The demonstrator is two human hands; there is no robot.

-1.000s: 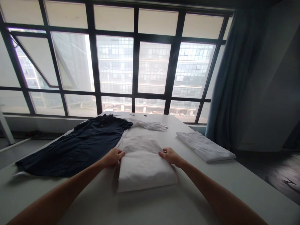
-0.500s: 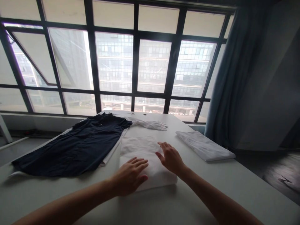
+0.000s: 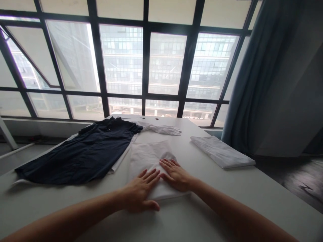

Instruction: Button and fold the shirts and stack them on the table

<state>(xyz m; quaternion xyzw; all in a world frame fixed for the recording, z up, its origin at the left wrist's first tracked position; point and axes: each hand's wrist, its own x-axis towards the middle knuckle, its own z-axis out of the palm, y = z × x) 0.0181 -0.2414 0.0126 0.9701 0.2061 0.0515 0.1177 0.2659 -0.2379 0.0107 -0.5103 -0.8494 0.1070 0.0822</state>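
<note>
A folded white cloth (image 3: pixel 143 153) lies on the white table (image 3: pixel 176 222) in front of me. My left hand (image 3: pixel 140 191) rests flat on its near left part, fingers stretched out and thumb pointing right. On the right part of the same cloth lies my right hand (image 3: pixel 175 174), palm down with fingers extended, its thumb close to my left fingertips. The cloth is slightly wrinkled beside my right fingers. Neither hand grips anything. The palms hide part of the cloth.
A dark navy shirt (image 3: pixel 83 151) is spread out at the left over white fabric. Another folded white garment (image 3: pixel 220 151) lies near the table's right edge. White sleeves (image 3: pixel 164 129) stretch across the far part. Beyond are windows and a blue-grey curtain (image 3: pixel 247 87).
My right hand has moved left and down onto the cloth, closer to my left hand. My left thumb has spread away from its fingers. The view has tilted slightly downward.
</note>
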